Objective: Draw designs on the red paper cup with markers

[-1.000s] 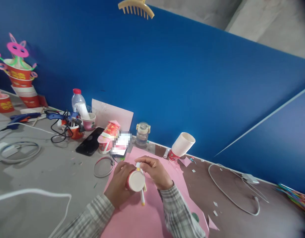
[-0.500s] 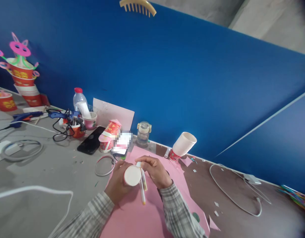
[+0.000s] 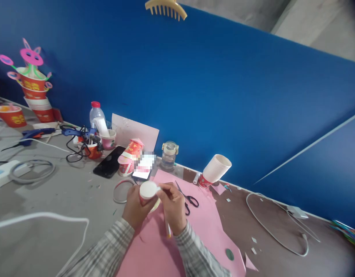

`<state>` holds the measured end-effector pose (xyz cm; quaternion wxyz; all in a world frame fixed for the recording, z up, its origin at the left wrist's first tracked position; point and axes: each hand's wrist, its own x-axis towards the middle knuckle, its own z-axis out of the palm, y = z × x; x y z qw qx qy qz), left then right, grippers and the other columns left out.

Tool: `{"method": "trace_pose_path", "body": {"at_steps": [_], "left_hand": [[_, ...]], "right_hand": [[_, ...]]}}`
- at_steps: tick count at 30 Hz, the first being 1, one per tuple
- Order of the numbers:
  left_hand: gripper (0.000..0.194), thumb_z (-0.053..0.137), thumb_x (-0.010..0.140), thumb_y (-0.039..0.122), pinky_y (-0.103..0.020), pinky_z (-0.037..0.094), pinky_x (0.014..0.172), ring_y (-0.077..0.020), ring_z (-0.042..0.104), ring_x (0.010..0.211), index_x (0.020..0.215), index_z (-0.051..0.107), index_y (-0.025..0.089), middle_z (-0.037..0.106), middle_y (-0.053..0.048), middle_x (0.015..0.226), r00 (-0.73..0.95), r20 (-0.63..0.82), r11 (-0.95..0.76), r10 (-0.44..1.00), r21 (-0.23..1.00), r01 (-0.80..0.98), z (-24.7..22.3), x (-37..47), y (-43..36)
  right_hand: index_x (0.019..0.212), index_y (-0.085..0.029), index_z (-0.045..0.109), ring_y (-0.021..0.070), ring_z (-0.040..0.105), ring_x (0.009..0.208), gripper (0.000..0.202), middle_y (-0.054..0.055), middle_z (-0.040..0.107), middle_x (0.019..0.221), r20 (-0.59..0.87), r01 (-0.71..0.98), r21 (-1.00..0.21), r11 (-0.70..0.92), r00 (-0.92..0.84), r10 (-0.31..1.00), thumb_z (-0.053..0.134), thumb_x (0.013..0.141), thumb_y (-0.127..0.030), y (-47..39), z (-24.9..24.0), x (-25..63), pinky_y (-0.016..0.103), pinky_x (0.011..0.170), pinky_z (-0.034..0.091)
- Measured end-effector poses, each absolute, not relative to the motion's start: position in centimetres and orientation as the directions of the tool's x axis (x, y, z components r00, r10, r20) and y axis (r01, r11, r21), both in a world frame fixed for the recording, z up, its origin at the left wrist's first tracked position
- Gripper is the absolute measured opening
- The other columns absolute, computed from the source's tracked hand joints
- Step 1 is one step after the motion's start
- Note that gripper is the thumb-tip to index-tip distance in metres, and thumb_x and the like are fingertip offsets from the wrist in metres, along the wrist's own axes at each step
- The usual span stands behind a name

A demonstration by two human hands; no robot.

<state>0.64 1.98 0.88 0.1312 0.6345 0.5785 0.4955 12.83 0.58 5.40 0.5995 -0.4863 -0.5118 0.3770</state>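
Note:
My left hand (image 3: 134,207) is wrapped round a small red paper cup (image 3: 148,189), whose round white base faces up. Its pale rim shows below my fingers. At the right edge of that base, my right hand (image 3: 174,207) pinches a small white thing (image 3: 158,189); its kind is not clear. A white stick-like pen (image 3: 168,229) with a yellowish end lies under my right hand, partly hidden. Both hands are above a pink paper sheet (image 3: 157,254). Black-handled scissors (image 3: 191,201) lie on the sheet just beyond my right hand.
Behind my hands stand a decorated red cup figure (image 3: 131,154), a phone (image 3: 144,167), a black phone (image 3: 109,162) and a lidded jar (image 3: 169,154). Stacked white and red cups (image 3: 216,168) lean near the blue partition (image 3: 237,96). Glue guns and cables occupy the left side.
The cup has moved up and slightly left and is tilted, showing its red side. My right hand has turned over the pens. The scissors behind it have come into view.

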Motion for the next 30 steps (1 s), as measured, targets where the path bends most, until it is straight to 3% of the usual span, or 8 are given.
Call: {"method": "trace_pose_path", "body": {"at_steps": [2, 6, 10, 15, 23, 27, 30], "left_hand": [[0.031, 0.063, 0.052, 0.04, -0.037, 0.047, 0.058, -0.0234, 0.053, 0.068, 0.076, 0.053, 0.022, 0.053, 0.001, 0.066, -0.172, 0.487, -0.281, 0.856, 0.719, 0.635, 0.6, 0.5, 2.2], [0.021, 0.06, 0.049, 0.029, -0.035, 0.046, 0.057, -0.0229, 0.052, 0.065, 0.068, 0.052, 0.024, 0.053, 0.003, 0.059, -0.107, 0.52, -0.306, 0.847, 0.642, 0.703, 0.2, 0.3, 2.3], [0.021, 0.057, 0.048, 0.021, -0.042, 0.044, 0.072, -0.0245, 0.053, 0.069, 0.068, 0.053, 0.024, 0.055, 0.002, 0.059, -0.017, 0.572, -0.355, 0.82, 0.532, 0.769, 0.0, 0.3, 2.1], [0.031, 0.057, 0.05, 0.02, -0.05, 0.025, 0.097, -0.0279, 0.053, 0.086, 0.081, 0.055, 0.025, 0.062, -0.001, 0.07, 0.079, 0.641, -0.418, 0.763, 0.397, 0.817, 0.0, 0.6, 1.9], [0.033, 0.062, 0.05, 0.027, -0.049, 0.021, 0.1, -0.0271, 0.054, 0.087, 0.082, 0.055, 0.027, 0.063, 0.0, 0.073, 0.167, 0.676, -0.474, 0.718, 0.299, 0.829, 0.3, 0.6, 1.7], [0.035, 0.063, 0.049, 0.03, -0.051, 0.02, 0.099, -0.0283, 0.054, 0.086, 0.083, 0.053, 0.027, 0.063, 0.0, 0.072, 0.147, 0.681, -0.456, 0.717, 0.3, 0.838, 0.6, 0.6, 1.7], [0.036, 0.063, 0.047, 0.029, -0.05, 0.019, 0.099, -0.0279, 0.054, 0.085, 0.082, 0.053, 0.027, 0.063, 0.001, 0.071, 0.158, 0.681, -0.46, 0.715, 0.289, 0.84, 0.8, 0.6, 1.6]], "right_hand": [[0.077, -0.025, 0.071, 0.023, 0.059, 0.067, 0.013, 0.003, 0.063, 0.075, 0.374, 0.17, -0.924, 0.343, 0.2, 0.906, 0.066, 0.068, -0.017, -0.1, 5.1, 12.1, 0.032, 0.061, 0.049], [0.094, -0.032, 0.066, 0.0269, 0.06, 0.077, 0.026, 0.005, 0.064, 0.084, 0.657, 0.431, -0.689, 0.583, 0.031, 0.753, 0.061, 0.076, -0.014, -1.1, 4.2, 11.4, 0.039, 0.07, 0.05], [0.103, -0.034, 0.06, 0.0278, 0.06, 0.075, 0.03, 0.005, 0.064, 0.084, 0.67, 0.519, -0.585, 0.623, -0.124, 0.732, 0.056, 0.08, -0.016, -1.2, 4.3, 11.6, 0.042, 0.071, 0.05], [0.094, -0.028, 0.065, 0.0269, 0.06, 0.079, 0.022, 0.006, 0.063, 0.085, 0.597, 0.5, -0.668, 0.552, -0.083, 0.798, 0.056, 0.079, -0.015, -0.5, 5.6, 12.1, 0.038, 0.071, 0.05], [0.075, -0.021, 0.069, 0.0229, 0.059, 0.071, 0.014, 0.002, 0.064, 0.076, 0.398, 0.384, -0.86, 0.336, 0.091, 0.913, 0.063, 0.067, -0.011, 1.0, 6.3, 13.7, 0.03, 0.065, 0.047], [0.074, -0.019, 0.069, 0.0205, 0.059, 0.058, 0.008, 0.002, 0.066, 0.067, 0.312, 0.284, -0.922, 0.263, 0.146, 0.939, 0.063, 0.068, -0.017, 1.6, 6.8, 14.9, 0.028, 0.055, 0.048], [0.076, -0.02, 0.069, 0.0201, 0.059, 0.06, 0.009, 0.002, 0.066, 0.07, 0.323, 0.273, -0.922, 0.275, 0.146, 0.935, 0.063, 0.07, -0.017, 1.3, 7.4, 15.0, 0.028, 0.056, 0.048]]}}
